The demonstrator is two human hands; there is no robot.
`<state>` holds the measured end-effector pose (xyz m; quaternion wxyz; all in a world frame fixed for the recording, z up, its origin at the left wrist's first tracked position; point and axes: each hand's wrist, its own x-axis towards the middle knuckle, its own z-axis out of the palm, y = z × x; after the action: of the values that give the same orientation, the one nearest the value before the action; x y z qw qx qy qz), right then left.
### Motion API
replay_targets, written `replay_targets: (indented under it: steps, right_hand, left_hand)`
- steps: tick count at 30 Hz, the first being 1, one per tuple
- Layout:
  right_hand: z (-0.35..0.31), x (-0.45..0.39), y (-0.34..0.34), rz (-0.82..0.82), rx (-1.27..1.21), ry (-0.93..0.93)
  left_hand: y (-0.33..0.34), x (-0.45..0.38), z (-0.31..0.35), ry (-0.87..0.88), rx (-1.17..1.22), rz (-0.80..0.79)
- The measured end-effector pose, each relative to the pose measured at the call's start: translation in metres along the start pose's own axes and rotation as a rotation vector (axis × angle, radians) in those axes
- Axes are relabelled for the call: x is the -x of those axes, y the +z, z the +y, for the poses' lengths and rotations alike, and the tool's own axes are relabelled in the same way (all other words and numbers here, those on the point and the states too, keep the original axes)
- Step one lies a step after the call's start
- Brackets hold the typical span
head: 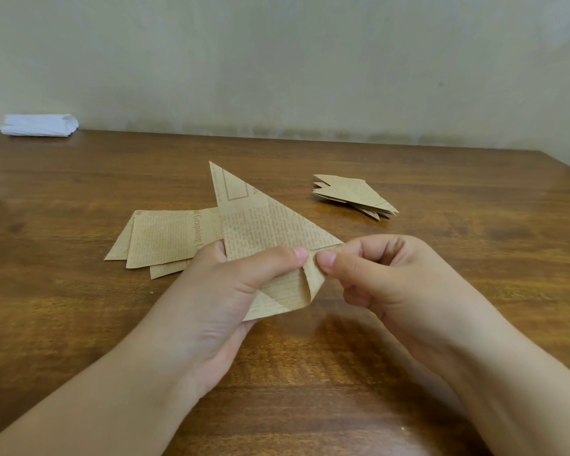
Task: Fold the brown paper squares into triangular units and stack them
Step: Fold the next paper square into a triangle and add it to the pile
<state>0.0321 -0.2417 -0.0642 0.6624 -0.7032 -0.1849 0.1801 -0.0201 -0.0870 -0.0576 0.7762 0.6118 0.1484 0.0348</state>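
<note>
Starting at the far left, I see a white folded bundle (pixel 39 125) lying at the back corner of the wooden table (pixel 441 324), close to the wall; I cannot tell whether it is cloth or paper. No box, tray or other holder shows anywhere; all the paper lies straight on the wood.

Moving right, a loose pile of flat brown paper squares (pixel 158 240) printed with newspaper text sits left of centre, its sheets fanned slightly out of line. Its near right corner is hidden behind my left hand (pixel 231 284).

That left hand holds the sheet being folded (pixel 260 225) above the table, thumb on top and fingers curled beneath, clamped on the paper's lower left part. The sheet forms a large triangle with its sharp tip pointing up and away, and its lower flap curls over in a soft, uncreased bend. My right hand (pixel 385 274) pinches the same sheet at its right corner, thumb tip nearly touching the left thumb tip, the other fingers curled in.

Further right and farther back, well apart from both hands, rests a small stack of folded triangular units (pixel 354 195), points overlapping unevenly.

The table is glossy brown wood, and a plain pale wall (pixel 277 60) rises behind it.
</note>
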Motion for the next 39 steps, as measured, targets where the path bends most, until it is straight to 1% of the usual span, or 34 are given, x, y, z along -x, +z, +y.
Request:
replay_targets:
  steps: [2,4,8,17,20,24,26,31,39]
  right_hand:
    - [0.0006,-0.0001,-0.0001,-0.002,-0.006,0.000]
    - [0.0013,-0.0003,-0.0003,-0.001,-0.017,-0.003]
    - [0.0013,-0.0009,-0.0008,-0.010,-0.030,0.000]
    - [0.0013,-0.0034,-0.0038,-0.077,-0.165,0.026]
    - [0.0032,-0.0031,-0.0048,-0.082,-0.148,-0.005]
    - [0.0021,-0.0001,-0.0064,-0.116,-0.046,-0.038]
    - [0.0024,0.0002,-0.0062,-0.100,-0.019,-0.038]
    - [0.0023,0.0003,-0.0022,-0.032,-0.044,-0.048]
    - [0.0026,-0.0007,-0.0011,-0.009,-0.040,-0.041]
  left_hand:
    - [0.0039,0.0034,0.0008,-0.028,0.105,0.022]
    - [0.0061,0.0054,0.0019,-0.036,0.139,0.037]
    - [0.0042,0.0034,0.0016,-0.026,0.092,-0.010]
    - [0.0036,0.0047,0.0026,-0.014,0.104,-0.063]
    - [0.0033,0.0044,0.0028,-0.023,0.130,-0.051]
    - [0.0016,0.0036,0.0030,-0.022,0.146,-0.046]
    - [0.0020,0.0039,0.0032,-0.027,0.153,-0.053]
    - [0.0049,0.0059,0.0024,-0.031,0.147,-0.034]
    - [0.0060,0.0051,0.0027,-0.042,0.143,-0.011]
